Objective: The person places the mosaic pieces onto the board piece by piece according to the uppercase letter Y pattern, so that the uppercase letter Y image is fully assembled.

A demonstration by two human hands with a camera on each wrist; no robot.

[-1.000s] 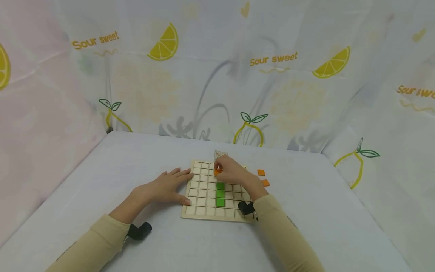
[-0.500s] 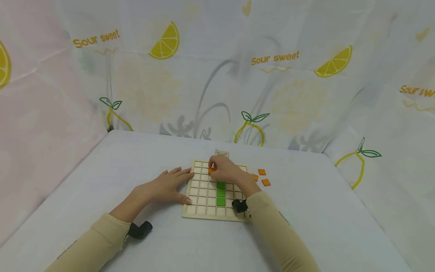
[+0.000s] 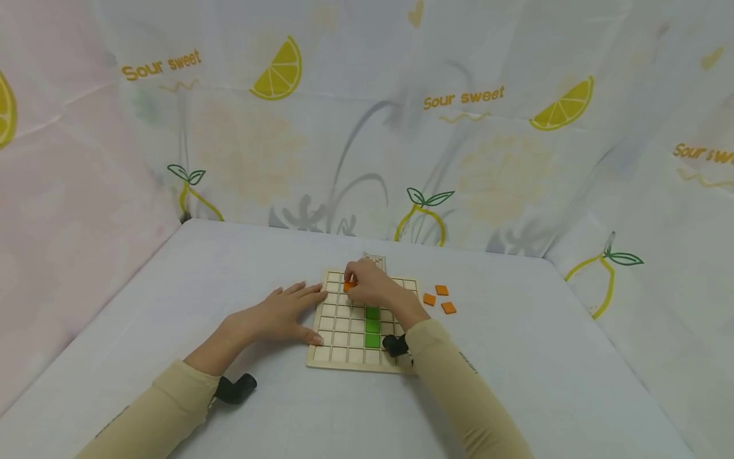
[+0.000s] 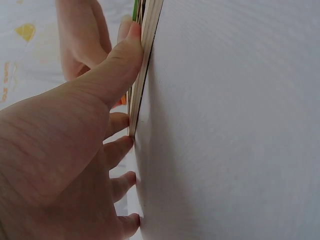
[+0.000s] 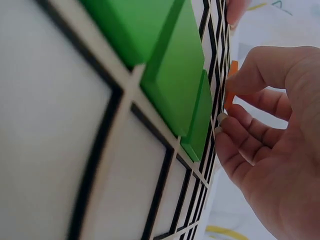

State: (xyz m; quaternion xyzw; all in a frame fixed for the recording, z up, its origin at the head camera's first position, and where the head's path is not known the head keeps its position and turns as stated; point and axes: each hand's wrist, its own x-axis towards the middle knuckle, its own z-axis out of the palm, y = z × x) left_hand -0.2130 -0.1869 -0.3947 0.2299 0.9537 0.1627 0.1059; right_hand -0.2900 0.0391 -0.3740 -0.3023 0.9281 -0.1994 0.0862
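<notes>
A pale wooden grid board lies on the white table. Three green square tiles sit in one of its columns, one behind another. Over the far left part of the board, my right hand pinches an orange square tile between thumb and fingers. The right wrist view shows this orange tile on edge, close to the grid. With fingers spread, my left hand rests at the board's left edge. Its thumb presses against the board's side in the left wrist view.
Three loose orange tiles lie on the table right of the board. Behind the board is a small card with a printed grid, partly covered by my right hand. A lemon-print cloth hangs at the back and sides.
My right hand has moved left across the far rows with the orange tile in its fingers. This uncovers a third loose orange tile on the table. The left hand stays in place.
</notes>
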